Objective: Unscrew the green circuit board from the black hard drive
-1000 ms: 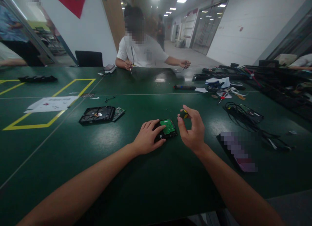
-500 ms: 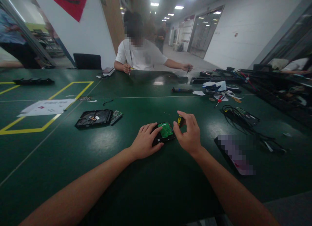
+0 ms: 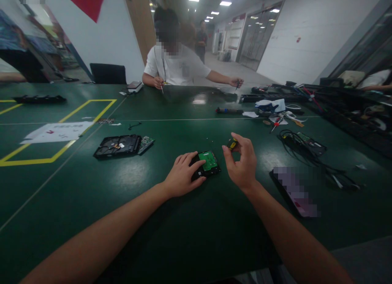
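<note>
On the green table in front of me lies a hard drive (image 3: 209, 161) with a green circuit board facing up. My left hand (image 3: 183, 174) spans its left part, the thumb along the near edge and the fingers over the top, holding it. Part of the drive is hidden under that hand. Right of the drive and apart from it, my right hand (image 3: 241, 159) is raised, with thumb and fingers closed on a short screwdriver (image 3: 232, 144). Its yellow and black handle shows; I cannot make out its shaft or tip. Tiny light specks lie on the table beyond the drive.
At left lie a larger black hard drive (image 3: 118, 146) and a loose circuit board (image 3: 146, 145). To the right are a phone (image 3: 295, 192), black cables (image 3: 321, 167) and a red screwdriver (image 3: 276, 124). Across the table sits a person (image 3: 176, 65) holding thin tools in both hands.
My right hand has moved slightly right and up with the screwdriver, away from the drive, and its handle has tilted over. My left hand stays on the drive.
</note>
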Motion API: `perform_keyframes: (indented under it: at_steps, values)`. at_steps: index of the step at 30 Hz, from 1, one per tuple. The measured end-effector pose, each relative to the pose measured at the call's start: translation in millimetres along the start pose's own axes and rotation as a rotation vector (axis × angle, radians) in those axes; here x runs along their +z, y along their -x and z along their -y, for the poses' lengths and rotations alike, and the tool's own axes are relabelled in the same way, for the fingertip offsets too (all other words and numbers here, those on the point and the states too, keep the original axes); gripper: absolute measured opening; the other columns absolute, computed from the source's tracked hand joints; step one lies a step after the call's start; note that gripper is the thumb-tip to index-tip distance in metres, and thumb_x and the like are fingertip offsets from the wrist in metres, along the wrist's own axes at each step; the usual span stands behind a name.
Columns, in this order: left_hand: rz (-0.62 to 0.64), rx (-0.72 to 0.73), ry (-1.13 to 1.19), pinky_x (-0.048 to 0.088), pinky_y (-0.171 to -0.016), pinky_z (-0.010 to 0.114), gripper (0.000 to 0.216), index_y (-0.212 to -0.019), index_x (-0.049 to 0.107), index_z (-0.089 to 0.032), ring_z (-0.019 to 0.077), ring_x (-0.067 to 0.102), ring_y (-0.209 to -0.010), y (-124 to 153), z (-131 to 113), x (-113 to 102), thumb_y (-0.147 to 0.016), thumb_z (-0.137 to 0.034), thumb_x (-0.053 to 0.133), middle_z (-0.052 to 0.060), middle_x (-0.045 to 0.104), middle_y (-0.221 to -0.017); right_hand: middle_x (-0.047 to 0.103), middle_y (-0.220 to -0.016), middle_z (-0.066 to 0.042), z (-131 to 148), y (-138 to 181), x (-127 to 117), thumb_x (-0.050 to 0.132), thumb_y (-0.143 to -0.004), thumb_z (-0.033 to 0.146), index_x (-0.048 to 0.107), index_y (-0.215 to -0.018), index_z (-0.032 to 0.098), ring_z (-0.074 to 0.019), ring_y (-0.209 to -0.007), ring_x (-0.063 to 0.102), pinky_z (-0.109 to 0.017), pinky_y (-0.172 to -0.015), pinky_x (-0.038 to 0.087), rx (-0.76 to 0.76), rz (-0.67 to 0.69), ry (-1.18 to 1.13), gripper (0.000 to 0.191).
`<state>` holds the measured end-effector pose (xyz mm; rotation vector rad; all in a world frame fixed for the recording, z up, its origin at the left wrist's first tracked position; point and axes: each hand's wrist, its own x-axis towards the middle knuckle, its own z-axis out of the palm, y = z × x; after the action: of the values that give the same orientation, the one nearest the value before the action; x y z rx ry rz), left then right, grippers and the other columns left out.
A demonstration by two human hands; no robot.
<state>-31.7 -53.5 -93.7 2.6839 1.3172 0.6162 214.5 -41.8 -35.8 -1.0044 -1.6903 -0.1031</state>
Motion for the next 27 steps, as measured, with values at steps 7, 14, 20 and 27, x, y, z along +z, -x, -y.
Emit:
perform_keyframes:
  at_steps: [7,14,20,27]
  values:
    - [0.002,0.002,0.003,0.036,-0.12,0.064,0.062,-0.153,0.054,-0.029,0.0398,0.039,-0.151,-0.1,-0.4,-1.4,-0.097,-0.053,0.067,0.015,0.039,-0.165,0.065,-0.123,-0.008,-0.8,3.3,3.1,0.066,-0.099,0.02,0.055,-0.145,0.033,-0.0246,-0.099,0.067,-0.046,-0.081,0.064,0.0,0.017,-0.022,0.05]
    - [-0.002,0.007,0.004,0.037,-0.119,0.064,0.06,-0.151,0.055,-0.028,0.0402,0.039,-0.15,0.2,0.3,-0.6,-0.097,-0.052,0.067,0.016,0.039,-0.165,0.065,-0.123,-0.008,-1.6,4.6,4.9,0.066,-0.099,0.019,0.054,-0.145,0.033,-0.0243,-0.1,0.067,-0.045,-0.08,0.064,-0.004,0.017,-0.023,0.05]
    - [-0.002,-0.004,0.001,0.036,-0.121,0.064,0.06,-0.151,0.055,-0.029,0.0397,0.039,-0.15,0.1,-1.2,-1.1,-0.096,-0.052,0.067,0.014,0.04,-0.164,0.066,-0.124,-0.008,-2.6,5.9,6.3,0.067,-0.099,0.02,0.055,-0.144,0.032,-0.0228,-0.099,0.067,-0.042,-0.08,0.064,-0.006,0.022,-0.04,0.048]
    - [-0.002,-0.001,0.004,0.035,-0.121,0.063,0.06,-0.151,0.055,-0.028,0.0394,0.039,-0.151,-0.4,-1.0,-1.2,-0.097,-0.053,0.066,0.015,0.039,-0.165,0.065,-0.125,-0.007,-3.5,5.7,7.1,0.068,-0.099,0.02,0.055,-0.144,0.033,-0.0226,-0.1,0.068,-0.042,-0.081,0.064,-0.015,0.017,-0.037,0.049]
